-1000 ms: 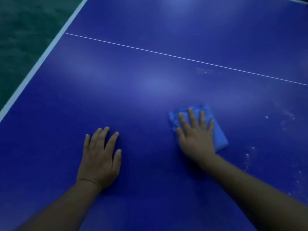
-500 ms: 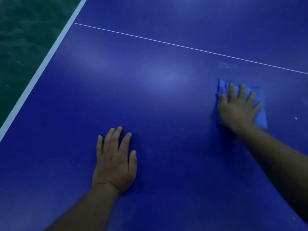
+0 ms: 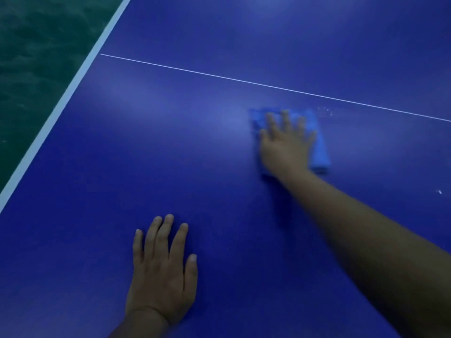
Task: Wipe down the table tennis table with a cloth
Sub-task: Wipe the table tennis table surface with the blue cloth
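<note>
Folded soft blue cloth is pressed flat under spread right hand; judged light, limp, best palmed centrally. Left hand is laid flat, fingers straight, on glossy blue table tennis table.

Floor occupies the upper left of the frame: dark green, with a mottled, uneven texture. Lighting is dim overall. Soft pale reflections lie across the centre and top of the frame. No walls, windows or other furniture can be made out.
</note>
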The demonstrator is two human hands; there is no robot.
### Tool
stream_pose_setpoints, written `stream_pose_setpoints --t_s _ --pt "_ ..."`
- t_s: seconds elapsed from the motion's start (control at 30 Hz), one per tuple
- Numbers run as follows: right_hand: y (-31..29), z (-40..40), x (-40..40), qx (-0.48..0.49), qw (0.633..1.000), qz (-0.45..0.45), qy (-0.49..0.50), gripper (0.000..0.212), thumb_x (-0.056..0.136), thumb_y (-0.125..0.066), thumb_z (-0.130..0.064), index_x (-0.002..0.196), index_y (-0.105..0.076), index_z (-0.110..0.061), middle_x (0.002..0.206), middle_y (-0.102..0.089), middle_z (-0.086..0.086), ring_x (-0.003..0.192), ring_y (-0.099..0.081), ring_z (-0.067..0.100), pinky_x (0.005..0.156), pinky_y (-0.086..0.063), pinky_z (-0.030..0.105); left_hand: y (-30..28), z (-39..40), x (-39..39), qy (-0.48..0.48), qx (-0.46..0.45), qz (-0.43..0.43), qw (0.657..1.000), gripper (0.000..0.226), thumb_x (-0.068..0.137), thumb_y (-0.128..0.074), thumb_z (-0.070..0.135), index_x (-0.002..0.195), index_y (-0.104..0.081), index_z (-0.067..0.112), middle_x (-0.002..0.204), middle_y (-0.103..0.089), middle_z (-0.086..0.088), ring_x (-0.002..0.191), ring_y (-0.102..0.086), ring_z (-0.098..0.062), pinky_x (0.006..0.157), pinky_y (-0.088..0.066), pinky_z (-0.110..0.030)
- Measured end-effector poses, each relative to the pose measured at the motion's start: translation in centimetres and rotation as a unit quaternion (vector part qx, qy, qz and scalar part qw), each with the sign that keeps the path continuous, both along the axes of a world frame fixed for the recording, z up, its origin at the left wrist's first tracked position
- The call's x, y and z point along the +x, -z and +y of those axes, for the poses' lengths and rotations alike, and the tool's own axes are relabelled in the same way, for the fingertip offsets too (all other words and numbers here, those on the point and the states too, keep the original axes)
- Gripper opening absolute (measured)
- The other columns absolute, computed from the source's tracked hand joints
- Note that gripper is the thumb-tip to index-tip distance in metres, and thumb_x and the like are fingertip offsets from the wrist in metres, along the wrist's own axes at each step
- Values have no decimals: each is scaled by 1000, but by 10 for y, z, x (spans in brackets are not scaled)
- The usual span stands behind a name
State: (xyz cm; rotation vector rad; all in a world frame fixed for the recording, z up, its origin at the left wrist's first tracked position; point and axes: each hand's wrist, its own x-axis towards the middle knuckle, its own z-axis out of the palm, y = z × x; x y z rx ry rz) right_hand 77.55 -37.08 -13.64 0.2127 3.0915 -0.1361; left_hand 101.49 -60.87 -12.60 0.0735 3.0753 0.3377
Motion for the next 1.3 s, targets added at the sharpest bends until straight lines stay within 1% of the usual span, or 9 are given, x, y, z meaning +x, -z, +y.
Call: stream_pose_setpoints --t_s 0.1,0.17,0.33,0.43,0.57,0.63,0.93,1.17,1.3 --pt "-7 88 21 -44 980 -18 196 58 101 -23 -54 156 -21 -36 166 -12 -1 151 -6 37 116 -4 68 1 -1 1 6 -13 -16 1000 61 90 -37 41 133 -59 4 147 -46 -20 141 -32 -35 114 -14 -58" --pt "-6 79 43 -41 974 -11 223 58 101 -24 -54 156 -21 -36 166 -12 -1 151 -4 38 116 -1 68 -1 -1 0 5 -23 -21 999 62 90 -36 43 132 -60 4 146 -47 -20 141 -31 -34 114 -13 -57" --pt "-4 -35 39 -31 999 -25 -30 57 102 -20 -53 157 -13 -38 167 -3 -4 152 3 34 115 10 63 -7 1 -1 -10 2 -27 1000 63 90 -36 47 128 -63 5 143 -50 -18 139 -34 -34 116 -17 -58" --pt "-7 -7 12 2 996 -14 -94 55 103 -23 -51 156 -19 -37 167 -9 -4 152 -3 32 117 2 62 -12 -5 -21 -23 55 21 998 56 90 -38 44 119 -64 4 132 -52 -15 127 -44 -37 109 -33 -64" --pt "-8 100 22 -39 984 -2 173 55 103 -23 -50 156 -21 -36 167 -10 -4 152 -4 34 117 -1 65 -14 -14 -87 -108 56 26 992 65 92 -36 44 138 -48 -1 150 -38 -21 143 -27 -37 121 -12 -53" --pt "-9 110 34 -46 970 -10 238 56 102 -22 -50 156 -20 -35 167 -9 -2 152 -1 36 117 0 66 -12 -12 -113 -144 49 3 988 71 92 -31 47 145 -40 1 158 -27 -19 149 -16 -34 123 -3 -51" --pt "4 -86 -37 -36 996 -5 -79 56 103 -23 -49 157 -15 -36 167 -2 1 152 5 37 114 12 65 -2 -14 -124 -148 46 -15 988 70 91 -22 50 146 -45 13 159 -27 -12 150 -11 -26 123 -1 -51" --pt "-1 -198 -155 -67 995 -29 -68 57 104 -20 -44 158 -14 -29 167 -2 7 150 8 43 110 15 69 -4 -16 -129 -154 30 -31 987 70 89 -26 48 141 -52 9 156 -35 -15 147 -21 -30 120 -13 -58" --pt "-11 -198 -219 -97 992 -42 -69 55 104 -20 -43 158 -16 -31 167 -5 4 151 5 40 113 11 68 0 -17 -128 -139 24 -8 990 66 88 -34 43 136 -57 4 150 -42 -19 143 -29 -35 115 -19 -65"
